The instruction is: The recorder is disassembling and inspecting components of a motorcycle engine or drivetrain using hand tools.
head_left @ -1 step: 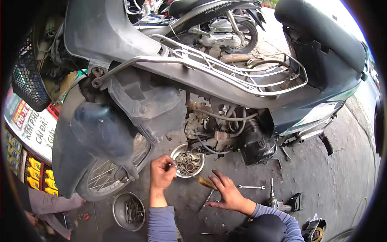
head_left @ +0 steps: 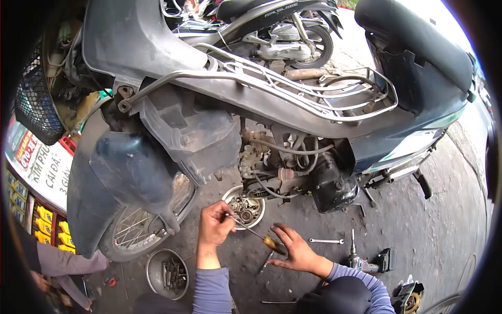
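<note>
Closed in a pinch, my left hand (head_left: 213, 227) holds a screwdriver (head_left: 270, 242) by the far end of its thin metal shaft. Its amber handle points to the right, toward my other hand. My right hand (head_left: 297, 250) is open, fingers and thumb spread around the handle's end; whether they touch it I cannot tell. Just beyond my left hand, a white bowl (head_left: 261, 219) of greasy metal parts sits on the ground below the motorbike engine (head_left: 293, 175). A small metal tool (head_left: 266, 261) lies under the screwdriver handle.
The motorbike (head_left: 314, 112) with a metal rack stands across the view. Around me lie a metal bowl (head_left: 151, 269) of bolts, a wrench (head_left: 326, 241) and a power tool (head_left: 364, 266). Another person's sleeve (head_left: 70, 263) shows at lower left. A second motorbike (head_left: 285, 47) stands behind.
My left hand has shifted slightly right. The screwdriver's handle has swung a little lower and to the right between the right hand's spread fingers and thumb.
</note>
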Action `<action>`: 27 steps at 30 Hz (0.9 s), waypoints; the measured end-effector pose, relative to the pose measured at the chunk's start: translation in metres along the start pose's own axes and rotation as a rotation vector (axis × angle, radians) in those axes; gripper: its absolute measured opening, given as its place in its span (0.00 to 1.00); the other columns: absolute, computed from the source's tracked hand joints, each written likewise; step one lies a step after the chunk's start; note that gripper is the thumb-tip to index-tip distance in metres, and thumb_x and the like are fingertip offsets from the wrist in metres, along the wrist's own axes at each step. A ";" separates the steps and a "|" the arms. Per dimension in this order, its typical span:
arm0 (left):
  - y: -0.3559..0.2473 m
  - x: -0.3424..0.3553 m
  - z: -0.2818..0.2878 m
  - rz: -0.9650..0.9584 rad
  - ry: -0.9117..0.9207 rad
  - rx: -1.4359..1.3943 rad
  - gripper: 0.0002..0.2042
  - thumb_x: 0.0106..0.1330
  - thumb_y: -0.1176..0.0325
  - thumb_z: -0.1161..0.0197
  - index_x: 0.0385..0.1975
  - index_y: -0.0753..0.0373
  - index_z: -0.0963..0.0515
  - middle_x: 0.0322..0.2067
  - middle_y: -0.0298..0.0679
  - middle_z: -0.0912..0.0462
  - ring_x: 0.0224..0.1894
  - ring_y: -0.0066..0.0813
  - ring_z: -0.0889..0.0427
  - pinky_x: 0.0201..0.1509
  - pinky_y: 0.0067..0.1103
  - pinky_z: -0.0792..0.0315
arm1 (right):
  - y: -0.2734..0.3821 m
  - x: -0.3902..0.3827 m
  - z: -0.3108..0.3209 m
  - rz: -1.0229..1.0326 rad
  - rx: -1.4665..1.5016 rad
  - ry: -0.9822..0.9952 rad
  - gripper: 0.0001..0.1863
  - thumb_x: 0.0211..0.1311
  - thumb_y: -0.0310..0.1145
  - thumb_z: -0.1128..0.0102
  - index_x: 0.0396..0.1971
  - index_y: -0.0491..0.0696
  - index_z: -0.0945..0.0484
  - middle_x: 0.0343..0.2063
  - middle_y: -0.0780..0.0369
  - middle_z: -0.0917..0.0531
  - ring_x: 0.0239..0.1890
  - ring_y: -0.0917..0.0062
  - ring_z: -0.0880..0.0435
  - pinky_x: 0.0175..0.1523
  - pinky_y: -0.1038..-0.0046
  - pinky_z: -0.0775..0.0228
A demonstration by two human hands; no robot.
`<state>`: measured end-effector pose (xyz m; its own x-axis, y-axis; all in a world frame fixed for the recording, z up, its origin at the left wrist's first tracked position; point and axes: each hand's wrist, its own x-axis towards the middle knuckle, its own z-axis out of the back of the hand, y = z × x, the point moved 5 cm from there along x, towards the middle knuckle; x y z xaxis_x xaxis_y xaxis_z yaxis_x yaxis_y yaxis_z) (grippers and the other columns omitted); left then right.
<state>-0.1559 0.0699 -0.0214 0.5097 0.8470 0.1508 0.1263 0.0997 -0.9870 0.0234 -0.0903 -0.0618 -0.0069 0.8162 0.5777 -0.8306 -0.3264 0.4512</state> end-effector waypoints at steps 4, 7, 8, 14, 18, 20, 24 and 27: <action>0.023 0.009 -0.040 0.070 0.057 -0.154 0.02 0.59 0.80 0.41 0.30 0.68 0.26 0.22 0.33 0.24 0.21 0.17 0.25 0.22 0.16 0.29 | -0.014 -0.037 -0.002 -0.491 0.729 0.493 0.16 0.61 0.35 0.37 0.44 0.41 0.27 0.21 0.61 0.23 0.22 0.79 0.28 0.30 0.73 0.34; 0.042 0.030 -0.030 -0.087 -0.154 -0.047 0.10 0.59 0.74 0.32 0.37 0.66 0.26 0.29 0.33 0.22 0.26 0.14 0.25 0.29 0.14 0.29 | -0.034 -0.059 0.040 -0.764 0.408 0.391 0.18 0.62 0.33 0.40 0.48 0.41 0.28 0.25 0.58 0.22 0.26 0.78 0.24 0.34 0.74 0.31; 0.050 0.035 -0.022 -0.060 -0.252 0.104 0.17 0.54 0.72 0.28 0.41 0.65 0.27 0.33 0.34 0.22 0.31 0.18 0.24 0.35 0.17 0.27 | -0.030 -0.048 0.060 -0.569 0.298 0.199 0.20 0.62 0.33 0.41 0.51 0.41 0.30 0.25 0.57 0.22 0.26 0.77 0.23 0.34 0.73 0.30; 0.073 0.090 -0.020 -0.325 -0.126 0.192 0.58 0.38 0.57 0.18 0.67 0.69 0.51 0.62 0.55 0.39 0.65 0.45 0.38 0.69 0.32 0.44 | -0.019 -0.016 0.099 -0.962 0.280 0.191 0.23 0.66 0.33 0.46 0.57 0.38 0.35 0.23 0.56 0.24 0.21 0.75 0.24 0.31 0.70 0.31; 0.084 0.111 -0.016 -0.337 0.032 0.328 0.55 0.39 0.62 0.22 0.66 0.76 0.50 0.64 0.59 0.41 0.68 0.45 0.42 0.71 0.29 0.48 | -0.017 0.007 0.089 -1.011 0.149 0.116 0.21 0.65 0.32 0.46 0.54 0.36 0.32 0.23 0.54 0.23 0.22 0.72 0.25 0.33 0.70 0.31; 0.084 0.113 -0.016 -0.416 0.075 0.282 0.52 0.39 0.68 0.26 0.66 0.73 0.50 0.64 0.57 0.40 0.67 0.45 0.40 0.71 0.30 0.48 | -0.013 0.025 0.089 -0.777 -0.027 0.107 0.22 0.65 0.33 0.45 0.57 0.38 0.32 0.27 0.58 0.21 0.31 0.77 0.23 0.40 0.72 0.29; 0.094 0.114 -0.020 -0.431 0.085 0.099 0.51 0.39 0.70 0.28 0.67 0.69 0.49 0.63 0.55 0.39 0.66 0.45 0.39 0.70 0.32 0.48 | -0.021 0.037 0.100 -0.844 -0.051 0.302 0.23 0.64 0.33 0.44 0.56 0.38 0.31 0.33 0.52 0.19 0.36 0.74 0.21 0.48 0.70 0.30; 0.107 0.116 -0.019 -0.352 0.039 0.140 0.52 0.38 0.71 0.28 0.68 0.66 0.50 0.64 0.55 0.40 0.67 0.46 0.40 0.71 0.33 0.50 | -0.019 0.049 0.101 -0.951 -0.011 0.250 0.23 0.65 0.34 0.46 0.56 0.38 0.31 0.31 0.50 0.18 0.29 0.72 0.20 0.39 0.67 0.28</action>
<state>-0.0669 0.1692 -0.1086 0.4881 0.7283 0.4809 0.1828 0.4535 -0.8723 0.0953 -0.0919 0.0268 0.5508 0.8140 -0.1845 -0.5556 0.5226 0.6467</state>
